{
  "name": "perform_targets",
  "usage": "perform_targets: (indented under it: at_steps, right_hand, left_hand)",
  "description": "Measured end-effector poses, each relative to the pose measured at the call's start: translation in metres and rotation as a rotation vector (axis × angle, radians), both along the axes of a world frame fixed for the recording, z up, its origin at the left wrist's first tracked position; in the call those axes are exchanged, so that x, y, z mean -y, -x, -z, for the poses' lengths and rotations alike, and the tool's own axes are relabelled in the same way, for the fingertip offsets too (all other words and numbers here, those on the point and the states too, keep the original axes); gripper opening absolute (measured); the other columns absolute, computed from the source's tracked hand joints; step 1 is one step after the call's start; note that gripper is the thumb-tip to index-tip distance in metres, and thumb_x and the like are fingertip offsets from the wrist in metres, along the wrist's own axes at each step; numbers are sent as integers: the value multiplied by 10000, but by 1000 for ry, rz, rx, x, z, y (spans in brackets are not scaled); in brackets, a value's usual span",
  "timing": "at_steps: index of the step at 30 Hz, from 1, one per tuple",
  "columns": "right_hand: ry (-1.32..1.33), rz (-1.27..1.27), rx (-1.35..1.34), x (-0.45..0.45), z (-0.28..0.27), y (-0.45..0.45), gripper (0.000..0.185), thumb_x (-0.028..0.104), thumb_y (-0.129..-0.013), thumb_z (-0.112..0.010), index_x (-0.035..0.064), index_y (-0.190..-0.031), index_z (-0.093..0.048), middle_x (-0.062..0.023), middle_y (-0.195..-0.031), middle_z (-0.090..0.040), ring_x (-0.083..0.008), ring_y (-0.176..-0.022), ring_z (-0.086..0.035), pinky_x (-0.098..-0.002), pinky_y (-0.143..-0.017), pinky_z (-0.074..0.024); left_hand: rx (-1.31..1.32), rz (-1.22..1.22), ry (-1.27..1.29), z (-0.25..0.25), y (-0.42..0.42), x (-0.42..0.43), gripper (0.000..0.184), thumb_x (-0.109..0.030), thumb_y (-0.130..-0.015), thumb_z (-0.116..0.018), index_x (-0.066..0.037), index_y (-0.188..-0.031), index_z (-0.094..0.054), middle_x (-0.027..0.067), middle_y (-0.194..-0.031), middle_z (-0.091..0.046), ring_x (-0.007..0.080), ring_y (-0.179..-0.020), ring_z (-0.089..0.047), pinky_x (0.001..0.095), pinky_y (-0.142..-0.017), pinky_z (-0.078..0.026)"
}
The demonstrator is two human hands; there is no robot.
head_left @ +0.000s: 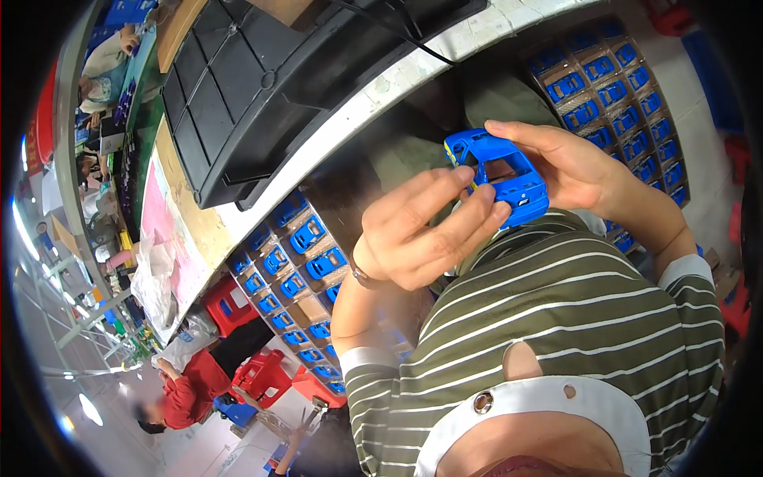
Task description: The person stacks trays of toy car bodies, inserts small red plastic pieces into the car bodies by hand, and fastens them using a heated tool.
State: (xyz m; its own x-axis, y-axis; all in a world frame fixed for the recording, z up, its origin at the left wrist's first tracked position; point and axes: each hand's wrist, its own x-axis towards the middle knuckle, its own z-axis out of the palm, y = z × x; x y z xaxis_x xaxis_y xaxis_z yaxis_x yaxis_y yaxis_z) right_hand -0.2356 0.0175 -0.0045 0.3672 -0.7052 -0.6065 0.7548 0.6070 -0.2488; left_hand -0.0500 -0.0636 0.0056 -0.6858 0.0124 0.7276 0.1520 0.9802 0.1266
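A blue toy car body (520, 191) with open window gaps and yellow markings along one side is held in front of my torso. My right hand (576, 168) grips it at its far end and side, thumb along the upper edge. My left hand (421, 230) has its fingertips pressed against the near side of the car, partly covering the yellow markings. Whether anything small lies under those left fingertips is hidden.
Trays of blue car bodies stand on my left (306, 262) and right (612, 95). A black plastic crate (238, 87) lies on the white-edged workbench (381, 94), beside a clear plastic bag (155, 278). A person in red (195, 389) and red stools (262, 378) are farther left.
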Motion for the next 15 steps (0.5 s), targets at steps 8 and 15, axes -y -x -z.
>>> perform_targets:
  at_steps: [8, 15]
  right_hand:
    - [-30, 56, 178, -2, 10, -3, 253, 289, -908, -525, 38, -909, -555, -51, -833, -623, -120, -703, -625, -255, -653, -544]
    - [-35, 87, 262, -5, 17, -2, 257, 278, -913, -518, 22, -928, -537, -76, -838, -620, -146, -701, -635, -268, -651, -560]
  left_hand:
    - [-102, 168, -575, 20, 8, 2, 332, -180, -665, -758, -38, -945, -650, 95, -953, -618, 323, -949, -589, 387, -758, -502]
    - [-125, 239, -815, 24, 16, -3, 364, -181, -645, -768, -42, -957, -641, 133, -954, -620, 336, -948, -593, 380, -773, -486]
